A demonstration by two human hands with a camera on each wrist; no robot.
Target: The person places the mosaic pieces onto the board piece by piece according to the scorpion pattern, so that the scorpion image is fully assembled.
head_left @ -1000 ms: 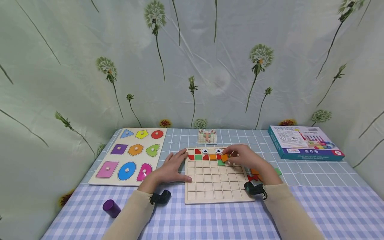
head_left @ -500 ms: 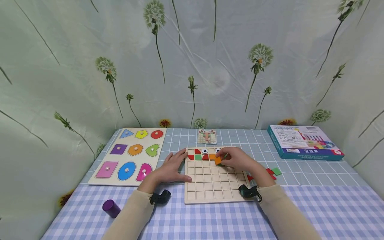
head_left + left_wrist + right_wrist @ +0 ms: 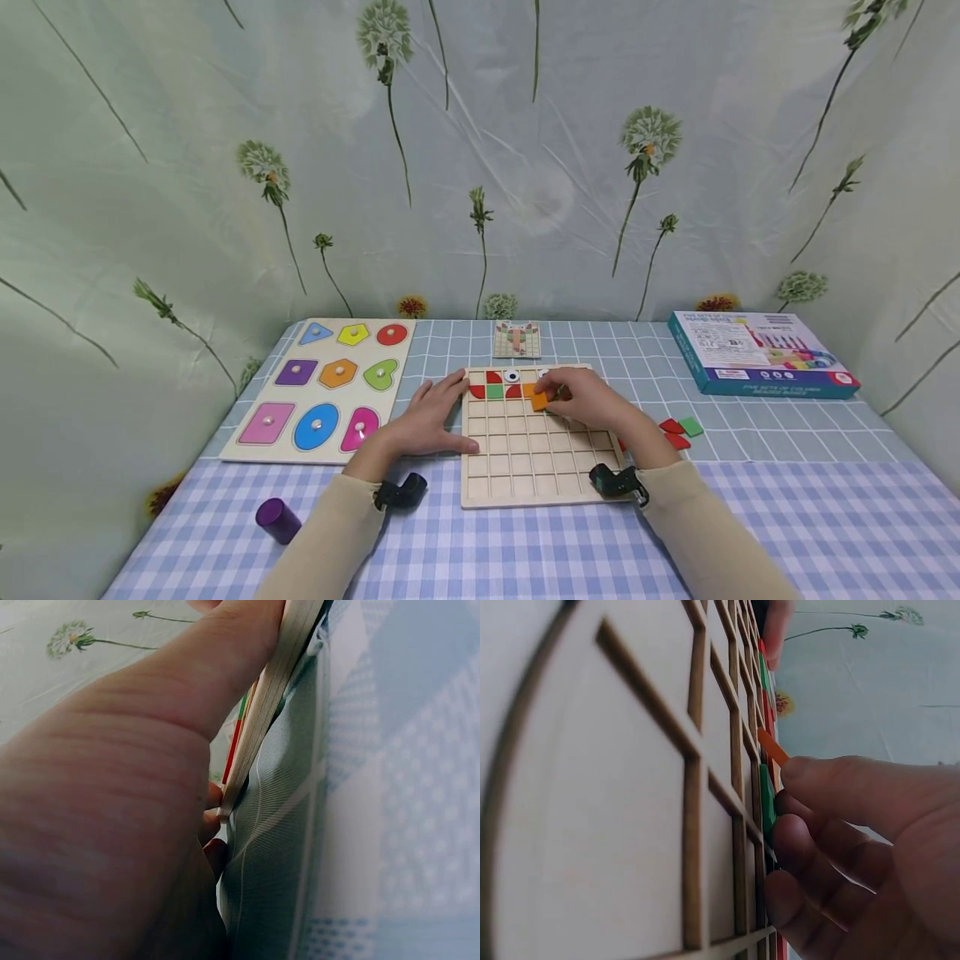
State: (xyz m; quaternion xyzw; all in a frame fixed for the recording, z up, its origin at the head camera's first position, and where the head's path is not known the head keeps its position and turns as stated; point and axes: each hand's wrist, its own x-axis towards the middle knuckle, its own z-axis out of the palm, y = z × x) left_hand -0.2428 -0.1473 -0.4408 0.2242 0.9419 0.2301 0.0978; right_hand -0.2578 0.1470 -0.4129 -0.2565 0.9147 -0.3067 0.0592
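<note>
A wooden grid board point(image 3: 517, 465) lies on the table, its upper rows partly filled with red, green and orange tiles and round eye pieces point(image 3: 512, 377). My left hand point(image 3: 426, 427) rests along its left edge, fingers spread and thumb reaching onto the front part. Between thumb and fingertips, my right hand point(image 3: 588, 398) pinches an orange square tile point(image 3: 539, 402) just below the filled row. In the right wrist view that tile tilts against the grid, close to a green tile point(image 3: 767, 796). The right hand hides the board's upper right part.
A patterned card point(image 3: 517, 341) lies behind the board. Loose red tiles point(image 3: 677, 441) and a green one point(image 3: 691, 427) lie to its right. Left stands a knobbed shape puzzle point(image 3: 303, 390), with a purple cylinder point(image 3: 278, 522) in front. A box point(image 3: 765, 354) lies back right.
My right hand has moved left over the board with the orange tile, lowering it toward the grid. More of the loose tiles at right now shows. My left hand has stayed put.
</note>
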